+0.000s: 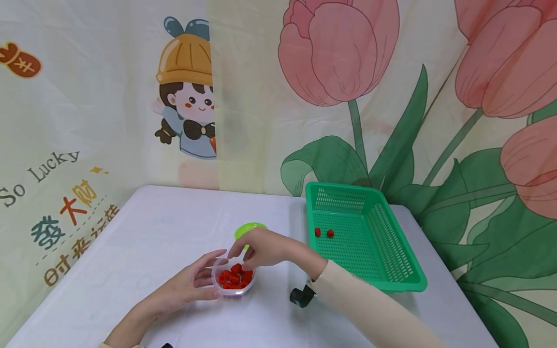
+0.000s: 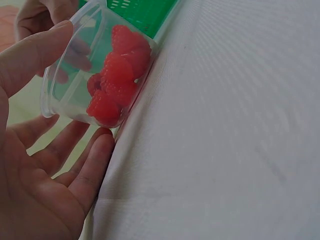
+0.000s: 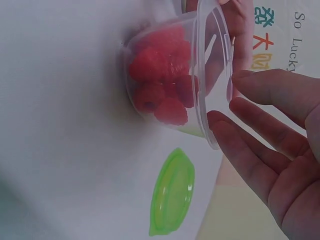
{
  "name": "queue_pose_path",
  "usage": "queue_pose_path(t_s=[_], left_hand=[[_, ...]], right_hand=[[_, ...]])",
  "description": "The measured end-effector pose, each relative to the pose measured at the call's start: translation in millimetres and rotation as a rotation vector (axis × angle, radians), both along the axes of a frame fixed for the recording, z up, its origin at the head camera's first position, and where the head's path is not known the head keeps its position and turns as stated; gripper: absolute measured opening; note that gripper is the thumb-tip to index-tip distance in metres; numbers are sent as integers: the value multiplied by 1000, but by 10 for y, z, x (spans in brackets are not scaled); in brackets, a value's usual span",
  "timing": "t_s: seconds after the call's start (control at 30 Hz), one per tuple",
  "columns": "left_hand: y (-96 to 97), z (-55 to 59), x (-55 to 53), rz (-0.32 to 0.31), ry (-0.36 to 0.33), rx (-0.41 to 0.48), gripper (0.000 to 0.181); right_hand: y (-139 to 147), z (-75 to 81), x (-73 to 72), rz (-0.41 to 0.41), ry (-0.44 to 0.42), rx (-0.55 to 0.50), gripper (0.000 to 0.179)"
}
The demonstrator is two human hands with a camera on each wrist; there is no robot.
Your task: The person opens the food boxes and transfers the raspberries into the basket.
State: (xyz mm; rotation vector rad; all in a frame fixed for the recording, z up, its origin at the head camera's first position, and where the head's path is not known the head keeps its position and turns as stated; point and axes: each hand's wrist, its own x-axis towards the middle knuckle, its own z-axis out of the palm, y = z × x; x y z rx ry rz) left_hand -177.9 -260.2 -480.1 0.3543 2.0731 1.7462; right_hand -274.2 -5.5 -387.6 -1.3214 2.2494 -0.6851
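A clear plastic tub (image 1: 233, 292) with several red raspberries (image 2: 120, 75) in it stands on the white table. My left hand (image 1: 187, 285) holds the tub from its left side, the thumb at the rim and the fingers spread along the wall. Over the tub's opening is my right hand (image 1: 267, 249), thumb and fingers loosely bent and apart at the rim (image 3: 202, 80), with nothing between them. Behind the right hand lies a bright green lid (image 3: 172, 192), partly hidden by that hand in the head view.
To the right stands a green perforated basket (image 1: 402, 241). Two raspberries (image 1: 330, 233) lie inside near its left wall. A black wrist camera (image 1: 301, 297) sits under the right sleeve. A printed curtain (image 1: 252, 121) hangs behind the table.
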Motion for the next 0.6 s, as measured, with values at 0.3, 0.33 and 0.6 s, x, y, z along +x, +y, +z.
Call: queue_pose_path(t_s=[0.3, 0.33, 0.6], left_hand=[[-9, -22, -11, -2, 22, -17, 87], [-11, -25, -12, 0, 25, -18, 88], [-15, -25, -9, -6, 36, -18, 87]], right_hand=[[-86, -43, 25, -2, 37, 49, 35], [-99, -42, 29, -1, 39, 62, 35], [-165, -33, 75, -1, 54, 139, 33]])
